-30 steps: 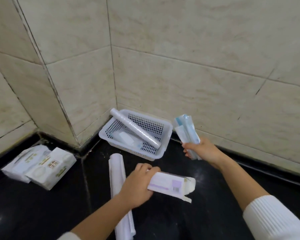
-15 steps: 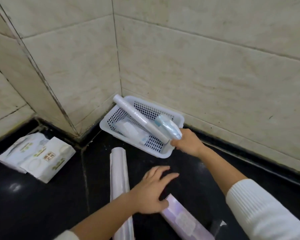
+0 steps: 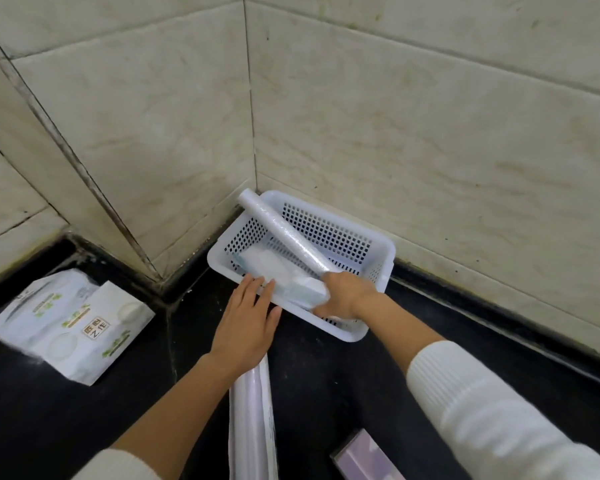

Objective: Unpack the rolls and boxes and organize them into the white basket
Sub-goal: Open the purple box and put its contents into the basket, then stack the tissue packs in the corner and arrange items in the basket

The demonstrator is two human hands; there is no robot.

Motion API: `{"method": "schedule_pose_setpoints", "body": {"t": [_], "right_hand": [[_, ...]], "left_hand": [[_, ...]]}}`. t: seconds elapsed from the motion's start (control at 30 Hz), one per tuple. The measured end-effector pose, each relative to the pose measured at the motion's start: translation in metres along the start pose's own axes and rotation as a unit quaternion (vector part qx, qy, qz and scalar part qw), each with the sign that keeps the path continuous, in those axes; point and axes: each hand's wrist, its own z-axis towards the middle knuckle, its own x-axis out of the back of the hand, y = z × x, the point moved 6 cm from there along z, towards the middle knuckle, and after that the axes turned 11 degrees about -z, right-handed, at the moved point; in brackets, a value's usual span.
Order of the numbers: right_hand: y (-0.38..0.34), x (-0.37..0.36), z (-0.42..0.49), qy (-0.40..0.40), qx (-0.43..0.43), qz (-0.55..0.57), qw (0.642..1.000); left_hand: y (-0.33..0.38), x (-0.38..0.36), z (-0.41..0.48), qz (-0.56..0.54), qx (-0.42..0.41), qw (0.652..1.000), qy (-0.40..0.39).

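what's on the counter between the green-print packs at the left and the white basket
Head view: between the green-print packs and the white basket, only bare black counter and the jutting tiled wall corner.

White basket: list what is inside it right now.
In the white basket, a clear film roll leans from the far corner toward the right hand; pale packets lie beneath it. The basket floor under the packets and hand is hidden.

Purple box (image 3: 364,460) cropped at bottom edge
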Motion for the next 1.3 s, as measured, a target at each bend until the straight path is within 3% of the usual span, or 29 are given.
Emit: {"method": "schedule_pose_setpoints", "body": {"t": [0.2, 0.3, 0.37, 0.47, 0.57, 0.7, 0.8, 0.9, 1.0, 1.1, 1.3], "right_hand": [[0.006, 0.009, -0.006, 0.012, 0.016, 0.063, 0.998], [-0.001, 0.015, -0.013, 0.033, 0.032, 0.071, 0.996], [-0.007, 0.028, -0.021, 0.09, 0.037, 0.105, 0.99], [-0.024, 0.044, -0.042, 0.201, 0.042, 0.221, 0.953], [-0.059, 0.028, -0.066, 0.206, 0.07, 0.306, 0.927], [-0.109, -0.028, -0.09, 0.122, 0.098, 0.349, 0.924], [-0.128, -0.068, -0.1, 0.089, 0.044, 0.334, 0.937], [-0.14, -0.086, -0.103, 0.088, -0.009, 0.239, 0.967], [-0.142, -0.092, -0.105, 0.058, -0.056, 0.156, 0.984], [-0.141, -0.107, -0.103, 0.002, -0.103, 0.176, 0.979], [-0.133, -0.117, -0.103, -0.037, -0.159, 0.261, 0.951]], "left_hand": [[-0.002, -0.001, -0.003, -0.075, 0.011, 0.997, -0.023], [-0.007, 0.014, -0.012, -0.154, 0.025, 0.987, 0.047], [-0.017, 0.025, -0.025, -0.204, 0.06, 0.97, 0.117], [-0.038, 0.036, -0.055, -0.253, 0.122, 0.939, 0.199], [-0.045, 0.034, -0.091, -0.241, 0.139, 0.934, 0.223], [-0.037, 0.012, -0.142, -0.256, 0.134, 0.937, 0.198], [-0.037, -0.012, -0.175, -0.331, 0.206, 0.908, 0.155], [-0.044, -0.03, -0.192, -0.39, 0.295, 0.868, 0.087], [-0.043, -0.036, -0.194, -0.43, 0.309, 0.848, 0.005], [-0.038, -0.035, -0.197, -0.465, 0.304, 0.831, -0.028], [-0.039, -0.028, -0.199, -0.466, 0.301, 0.831, -0.038]]}}
